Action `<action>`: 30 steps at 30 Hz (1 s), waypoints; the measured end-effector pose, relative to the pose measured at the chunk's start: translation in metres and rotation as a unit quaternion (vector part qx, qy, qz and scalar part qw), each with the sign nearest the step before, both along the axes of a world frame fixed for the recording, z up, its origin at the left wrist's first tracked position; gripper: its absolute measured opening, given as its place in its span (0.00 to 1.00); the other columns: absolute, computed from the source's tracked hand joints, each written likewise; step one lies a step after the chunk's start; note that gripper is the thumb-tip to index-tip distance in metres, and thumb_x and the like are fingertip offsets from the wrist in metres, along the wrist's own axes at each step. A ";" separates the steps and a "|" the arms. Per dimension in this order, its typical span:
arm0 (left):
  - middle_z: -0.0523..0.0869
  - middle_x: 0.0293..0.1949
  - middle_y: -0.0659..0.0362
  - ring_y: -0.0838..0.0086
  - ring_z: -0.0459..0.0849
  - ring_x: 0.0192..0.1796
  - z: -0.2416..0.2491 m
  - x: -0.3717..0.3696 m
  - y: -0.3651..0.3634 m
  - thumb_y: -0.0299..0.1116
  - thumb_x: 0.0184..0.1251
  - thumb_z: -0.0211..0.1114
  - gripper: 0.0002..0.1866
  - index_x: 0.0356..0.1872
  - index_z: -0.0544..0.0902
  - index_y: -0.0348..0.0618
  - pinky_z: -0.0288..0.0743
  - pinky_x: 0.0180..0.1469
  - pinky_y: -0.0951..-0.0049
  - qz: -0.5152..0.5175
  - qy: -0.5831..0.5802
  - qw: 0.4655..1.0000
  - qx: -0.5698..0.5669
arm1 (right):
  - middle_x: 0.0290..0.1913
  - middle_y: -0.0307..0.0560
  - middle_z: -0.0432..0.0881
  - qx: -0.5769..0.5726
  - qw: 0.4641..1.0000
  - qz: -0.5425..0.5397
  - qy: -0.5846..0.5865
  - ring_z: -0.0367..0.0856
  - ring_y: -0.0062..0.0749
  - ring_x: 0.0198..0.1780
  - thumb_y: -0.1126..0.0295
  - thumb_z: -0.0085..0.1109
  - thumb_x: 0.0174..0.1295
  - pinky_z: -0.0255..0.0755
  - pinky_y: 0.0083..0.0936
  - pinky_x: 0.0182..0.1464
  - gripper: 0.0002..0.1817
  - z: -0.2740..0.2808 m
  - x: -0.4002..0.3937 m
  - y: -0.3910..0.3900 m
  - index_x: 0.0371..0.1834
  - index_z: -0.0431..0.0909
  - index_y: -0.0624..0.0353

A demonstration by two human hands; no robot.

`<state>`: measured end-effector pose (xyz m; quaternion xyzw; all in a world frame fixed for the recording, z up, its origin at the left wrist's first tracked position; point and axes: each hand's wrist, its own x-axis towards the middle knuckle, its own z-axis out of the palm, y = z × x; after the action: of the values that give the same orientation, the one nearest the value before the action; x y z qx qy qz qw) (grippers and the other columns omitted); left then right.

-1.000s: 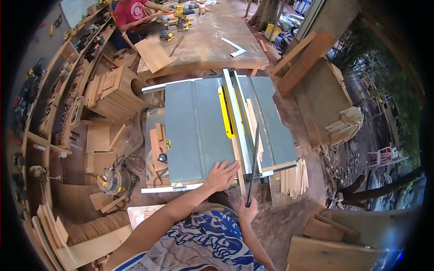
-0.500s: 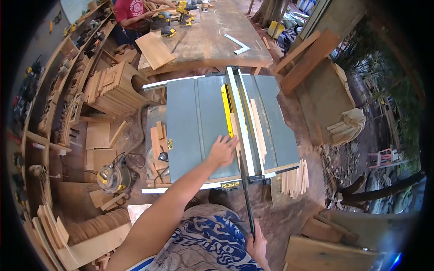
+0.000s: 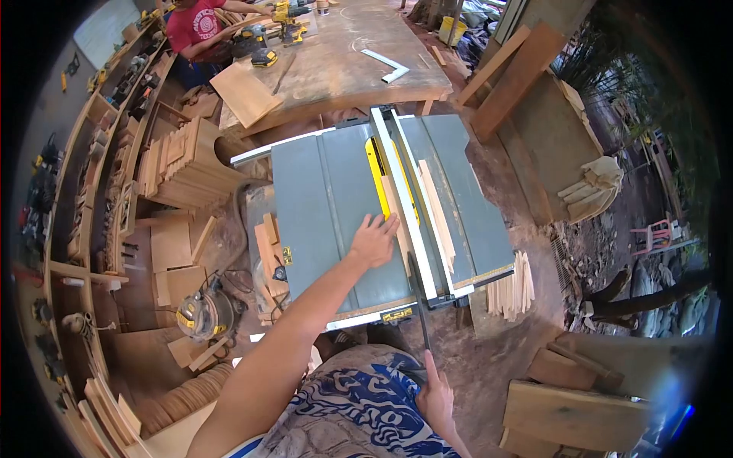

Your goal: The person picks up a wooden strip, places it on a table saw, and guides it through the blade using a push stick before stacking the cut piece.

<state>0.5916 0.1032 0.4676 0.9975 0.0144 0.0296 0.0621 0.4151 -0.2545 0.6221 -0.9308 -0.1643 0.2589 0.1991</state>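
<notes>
My left hand [image 3: 373, 241] lies palm down on the grey table saw top [image 3: 305, 229], fingers stretched out. Its fingertips touch the side of a narrow wood strip [image 3: 402, 233], which lies along the white-edged rip fence [image 3: 413, 221]. Just ahead of those fingers is the yellow blade insert [image 3: 376, 175]; the strip's far end lies beside it. In my right hand [image 3: 435, 401], near my body, is the handle of a long black push stick [image 3: 423, 317]. The stick's far tip meets the near part of the strip beside the fence.
Another thin strip [image 3: 437, 217] lies right of the fence. Cut strips [image 3: 511, 288] are stacked off the saw's right edge. Beyond stands a workbench [image 3: 343, 76] with a metal square [image 3: 388, 66], where a person in red [image 3: 200, 32] works. A shop vacuum [image 3: 202, 313] sits at left.
My right hand and the push stick have moved slightly forward, and the strip has slid a little farther along the fence. My left hand stays against the strip. The view has turned slightly.
</notes>
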 end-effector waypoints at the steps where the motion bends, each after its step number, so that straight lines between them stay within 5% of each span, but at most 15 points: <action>1: 0.71 0.80 0.55 0.57 0.70 0.77 0.000 0.004 0.004 0.39 0.72 0.55 0.33 0.77 0.71 0.40 0.58 0.79 0.44 0.003 -0.005 1.000 0.001 | 0.41 0.64 0.80 0.000 1.000 0.006 -0.004 0.82 0.69 0.39 0.78 0.55 0.63 0.78 0.60 0.41 0.45 -0.004 0.004 0.006 0.86 0.58 0.34; 15: 0.78 0.76 0.58 0.59 0.77 0.71 -0.009 0.087 0.098 0.38 0.70 0.56 0.29 0.72 0.79 0.43 0.64 0.74 0.46 -0.001 -0.062 0.997 0.040 | 0.44 0.69 0.84 0.033 0.999 0.012 0.027 0.84 0.71 0.45 0.82 0.52 0.62 0.76 0.61 0.48 0.47 -0.006 0.095 0.094 0.87 0.55 0.38; 17: 0.78 0.76 0.59 0.60 0.77 0.71 -0.013 0.100 0.114 0.39 0.71 0.56 0.29 0.72 0.78 0.44 0.64 0.74 0.47 -0.001 -0.060 0.997 0.041 | 0.38 0.67 0.84 0.035 0.999 0.024 0.005 0.85 0.68 0.38 0.79 0.56 0.60 0.79 0.61 0.44 0.49 -0.016 0.110 0.105 0.87 0.55 0.33; 22: 0.76 0.78 0.60 0.58 0.77 0.72 -0.023 0.136 0.147 0.47 0.79 0.54 0.28 0.74 0.77 0.47 0.67 0.71 0.46 0.055 -0.061 0.997 -0.011 | 0.41 0.66 0.83 0.056 0.998 0.027 -0.001 0.85 0.68 0.43 0.81 0.55 0.60 0.78 0.60 0.47 0.49 -0.020 0.147 0.143 0.87 0.55 0.36; 30: 0.71 0.80 0.60 0.51 0.73 0.76 -0.028 0.190 0.202 0.59 0.76 0.58 0.35 0.76 0.74 0.49 0.70 0.70 0.42 0.107 -0.056 0.992 -0.044 | 0.45 0.68 0.85 0.103 0.994 0.035 0.007 0.84 0.69 0.47 0.83 0.52 0.62 0.77 0.58 0.52 0.46 -0.031 0.209 0.197 0.86 0.57 0.39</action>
<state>0.7814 0.3049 0.4397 0.9834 0.1185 0.0916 0.1028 0.6242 -0.0575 0.5908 -0.8972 -0.2209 0.2538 0.2861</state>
